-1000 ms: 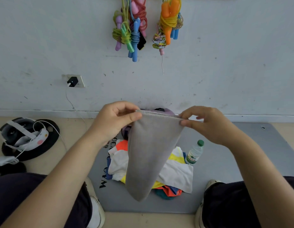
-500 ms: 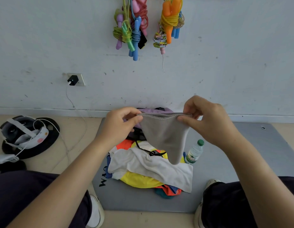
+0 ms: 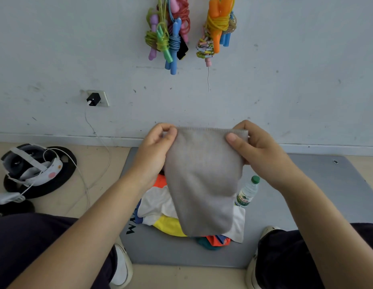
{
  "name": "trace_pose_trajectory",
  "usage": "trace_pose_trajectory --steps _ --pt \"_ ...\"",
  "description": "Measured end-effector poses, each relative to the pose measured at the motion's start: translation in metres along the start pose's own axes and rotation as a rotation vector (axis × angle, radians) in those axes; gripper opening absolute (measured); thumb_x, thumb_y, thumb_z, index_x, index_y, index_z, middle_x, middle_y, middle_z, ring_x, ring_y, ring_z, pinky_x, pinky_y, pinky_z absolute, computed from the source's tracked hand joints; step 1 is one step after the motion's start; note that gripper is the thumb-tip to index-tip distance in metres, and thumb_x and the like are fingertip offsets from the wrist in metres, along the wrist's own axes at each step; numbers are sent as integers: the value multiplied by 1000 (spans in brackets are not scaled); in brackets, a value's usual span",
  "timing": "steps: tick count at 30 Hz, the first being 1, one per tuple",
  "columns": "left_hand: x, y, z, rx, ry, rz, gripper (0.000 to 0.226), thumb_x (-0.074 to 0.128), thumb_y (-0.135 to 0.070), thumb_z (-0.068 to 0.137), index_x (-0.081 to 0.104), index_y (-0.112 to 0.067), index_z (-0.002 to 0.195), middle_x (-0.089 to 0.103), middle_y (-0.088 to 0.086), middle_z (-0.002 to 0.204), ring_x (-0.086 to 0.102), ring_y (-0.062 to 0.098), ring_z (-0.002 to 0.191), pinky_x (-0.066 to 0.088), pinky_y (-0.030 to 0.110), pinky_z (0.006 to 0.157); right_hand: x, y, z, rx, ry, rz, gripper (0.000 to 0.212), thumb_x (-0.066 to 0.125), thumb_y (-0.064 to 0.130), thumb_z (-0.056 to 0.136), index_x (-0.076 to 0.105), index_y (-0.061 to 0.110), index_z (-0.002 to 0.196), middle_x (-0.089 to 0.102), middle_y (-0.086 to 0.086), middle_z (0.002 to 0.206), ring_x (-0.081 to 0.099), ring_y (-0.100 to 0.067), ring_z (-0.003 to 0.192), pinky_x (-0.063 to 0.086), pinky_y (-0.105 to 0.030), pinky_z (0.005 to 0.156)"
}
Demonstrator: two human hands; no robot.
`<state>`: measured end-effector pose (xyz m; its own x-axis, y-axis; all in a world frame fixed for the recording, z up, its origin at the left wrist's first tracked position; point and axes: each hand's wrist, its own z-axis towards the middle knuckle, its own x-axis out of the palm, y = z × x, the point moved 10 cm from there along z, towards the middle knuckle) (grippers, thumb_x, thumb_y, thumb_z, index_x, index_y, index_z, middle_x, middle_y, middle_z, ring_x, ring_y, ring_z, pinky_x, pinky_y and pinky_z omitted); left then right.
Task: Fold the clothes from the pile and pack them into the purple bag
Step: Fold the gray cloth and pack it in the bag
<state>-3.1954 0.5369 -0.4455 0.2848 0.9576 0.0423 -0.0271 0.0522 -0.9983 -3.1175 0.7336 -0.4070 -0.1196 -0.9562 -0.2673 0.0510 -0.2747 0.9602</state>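
— While you hold that grey cloth (image 3: 202,180) up by its top edge, how far along are you?

— Early, I'd judge. Your left hand (image 3: 158,151) and right hand (image 3: 254,151) each pinch a top corner between thumb and fingers, the cloth hanging above the pile (image 3: 160,207).

— And the pile?

— Mixed white, yellow and orange clothes lie heaped on the grey mat (image 3: 306,205), unfolded, a water bottle (image 3: 247,192) just beside the pile.

— The purple bag?

— I cannot see it; the cloth may hide it.
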Motion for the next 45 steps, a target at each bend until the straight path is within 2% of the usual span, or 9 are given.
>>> trace_pose_trajectory --steps 3,5,12,19,24,33,36,40,45 --pt "25 6 -9 -158 311 -200 53 69 -69 74 75 -26 105 73 0 111 70 18 103 56 28 78 -18 17 -2 -134 -179 34 30 65 42 89 53 15 85 56 0 62 52 -19 57 43 -37 51" --pt "38 16 -19 -194 468 -91 52 87 -57 59 78 -25 100 75 1 108 71 17 101 56 24 76 -28 17 -3 -181 -285 96 23 64 38 91 55 18 85 60 7 62 56 -10 57 45 -28 50" --pt "16 17 -6 -149 262 -178 32 67 -21 76 69 -13 108 76 2 103 72 15 94 57 24 75 30 -40 -1 194 272 386 47 65 40 84 66 7 116 71 -8 117 68 -20 107 55 -27 83" --pt "13 20 -3 -155 235 -88 32 65 -30 87 63 -18 117 75 -6 105 71 9 98 55 19 72 13 -39 8 86 18 342 23 59 29 96 67 23 117 66 -22 113 60 -29 95 42 -48 82" --pt "16 26 -6 -194 253 -148 37 65 -34 88 60 -27 123 73 -6 114 70 12 104 56 21 73 23 -34 5 97 122 336 29 51 38 99 59 36 127 65 0 128 64 -18 113 44 -54 98" --pt "-11 13 3 -18 -72 11 45 74 -43 73 61 -33 115 73 10 103 69 22 103 54 42 94 -4 -42 3 122 -226 267 38 69 31 90 52 34 124 69 -7 72 65 -18 65 52 -32 53" --pt "-8 8 5 29 25 29 42 72 -40 81 62 -46 121 67 28 91 68 25 95 50 35 91 -5 -39 4 105 -183 255 27 70 31 89 62 38 113 55 -17 74 50 -25 68 47 -41 62" --pt "0 3 3 67 169 48 34 74 -12 84 73 -35 108 76 4 95 71 14 88 55 22 75 3 -33 6 97 2 244 29 75 15 82 68 25 108 74 -10 94 63 -28 85 46 -49 83" --pt "-5 -1 5 131 98 305 34 74 -7 85 68 -36 102 77 -8 86 71 4 80 51 13 67 -9 -23 6 -13 -115 -227 22 73 11 84 69 29 97 70 12 66 59 2 59 43 -9 60"
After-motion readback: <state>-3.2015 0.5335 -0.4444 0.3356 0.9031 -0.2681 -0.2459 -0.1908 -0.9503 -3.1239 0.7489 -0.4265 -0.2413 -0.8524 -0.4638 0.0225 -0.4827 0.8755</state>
